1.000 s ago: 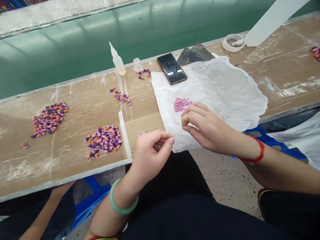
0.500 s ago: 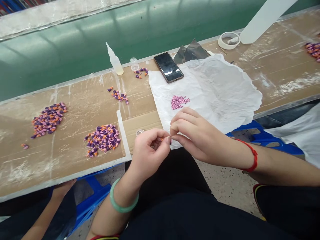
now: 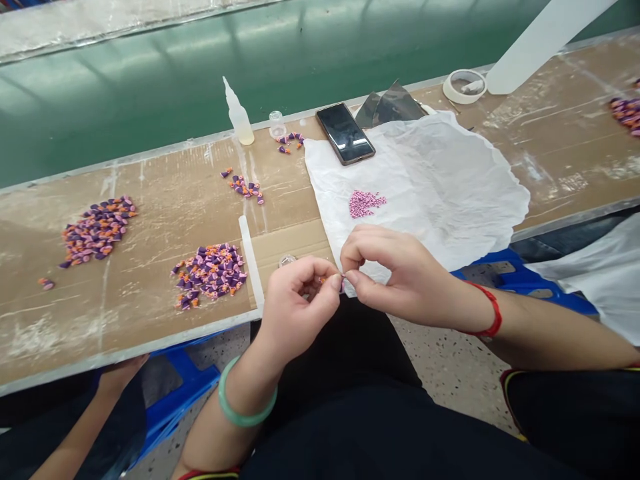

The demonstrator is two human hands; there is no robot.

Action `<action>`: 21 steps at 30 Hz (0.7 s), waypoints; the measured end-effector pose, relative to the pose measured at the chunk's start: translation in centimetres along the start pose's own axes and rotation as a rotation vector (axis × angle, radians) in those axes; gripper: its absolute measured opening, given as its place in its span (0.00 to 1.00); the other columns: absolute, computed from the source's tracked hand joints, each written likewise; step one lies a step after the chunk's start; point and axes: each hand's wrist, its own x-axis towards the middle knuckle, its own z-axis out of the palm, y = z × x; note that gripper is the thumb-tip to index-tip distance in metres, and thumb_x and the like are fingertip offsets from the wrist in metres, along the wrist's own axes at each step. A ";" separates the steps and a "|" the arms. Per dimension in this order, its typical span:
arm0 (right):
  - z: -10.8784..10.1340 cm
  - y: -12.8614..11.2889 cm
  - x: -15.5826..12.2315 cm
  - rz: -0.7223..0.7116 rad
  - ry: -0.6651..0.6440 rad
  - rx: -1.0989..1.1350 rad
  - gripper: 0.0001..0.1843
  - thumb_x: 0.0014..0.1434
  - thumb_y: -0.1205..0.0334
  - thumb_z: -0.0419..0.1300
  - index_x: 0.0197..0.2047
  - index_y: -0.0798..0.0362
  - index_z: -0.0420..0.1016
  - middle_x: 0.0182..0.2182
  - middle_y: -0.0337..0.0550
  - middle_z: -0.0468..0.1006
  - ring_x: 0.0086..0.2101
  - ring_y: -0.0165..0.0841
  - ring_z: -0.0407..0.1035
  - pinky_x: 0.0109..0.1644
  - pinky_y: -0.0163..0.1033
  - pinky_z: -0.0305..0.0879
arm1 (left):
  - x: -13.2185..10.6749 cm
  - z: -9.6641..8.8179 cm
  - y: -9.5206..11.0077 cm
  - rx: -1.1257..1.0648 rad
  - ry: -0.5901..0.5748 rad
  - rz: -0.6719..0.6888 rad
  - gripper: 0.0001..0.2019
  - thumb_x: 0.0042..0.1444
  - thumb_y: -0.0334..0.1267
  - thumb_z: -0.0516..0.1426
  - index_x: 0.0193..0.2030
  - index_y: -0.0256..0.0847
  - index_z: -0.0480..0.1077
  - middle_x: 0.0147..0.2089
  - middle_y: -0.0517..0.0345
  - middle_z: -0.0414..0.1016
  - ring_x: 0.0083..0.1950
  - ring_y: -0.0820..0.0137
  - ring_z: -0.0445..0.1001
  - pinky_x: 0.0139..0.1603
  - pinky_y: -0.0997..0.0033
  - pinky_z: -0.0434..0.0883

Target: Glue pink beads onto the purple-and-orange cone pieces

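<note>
Nearest the front edge of the worktop, a strip of cardboard lies under the person's left hand, which wears a green bangle. A small glass object, too small to identify, sits on the cardboard just beside that hand. Left of it are a large pile of purple-and-orange pieces and a second pile, with a smaller scatter toward the rear edge. At the rear edge stand a glue bottle and a small glass jar. A phone lies face up behind a crumpled tissue sheet, which carries a heap of fine pink beads. A tape roll lies toward the rear right corner. Another person's hand shows below the front edge, apart from the work.

Nothing stands between the two hands. The left grip is narrow, its fingertips closed on a small orange piece. The right hand, with a red string at the wrist, meets it over the tissue's near corner. Its grip is pinched almost shut at the piece, and whatever it holds is too small to tell.
</note>
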 end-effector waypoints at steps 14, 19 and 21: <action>1.8 2.1 4.8 -0.190 -0.287 -0.233 0.09 0.62 0.71 0.51 0.30 0.51 0.58 0.26 0.38 0.63 0.30 0.32 0.57 0.35 0.37 0.54 | -3.5 -5.4 -3.2 -0.105 0.148 -0.064 0.02 0.55 0.33 0.65 0.33 0.39 0.77 0.26 0.59 0.78 0.22 0.78 0.69 0.20 0.82 0.65; 3.0 2.4 7.3 -0.187 -0.480 -0.456 0.12 0.59 0.71 0.52 0.26 0.50 0.54 0.23 0.38 0.60 0.29 0.33 0.54 0.34 0.38 0.50 | -3.4 -5.6 -4.0 -0.122 0.153 -0.107 0.02 0.51 0.32 0.65 0.30 0.38 0.77 0.23 0.60 0.76 0.21 0.78 0.70 0.20 0.81 0.66; 3.4 2.1 7.9 -0.195 -0.532 -0.549 0.12 0.59 0.71 0.53 0.26 0.50 0.56 0.22 0.38 0.60 0.30 0.33 0.54 0.34 0.38 0.49 | -3.3 -5.7 -4.2 -0.129 0.161 -0.117 0.02 0.51 0.33 0.65 0.30 0.37 0.77 0.23 0.59 0.76 0.21 0.77 0.70 0.21 0.81 0.66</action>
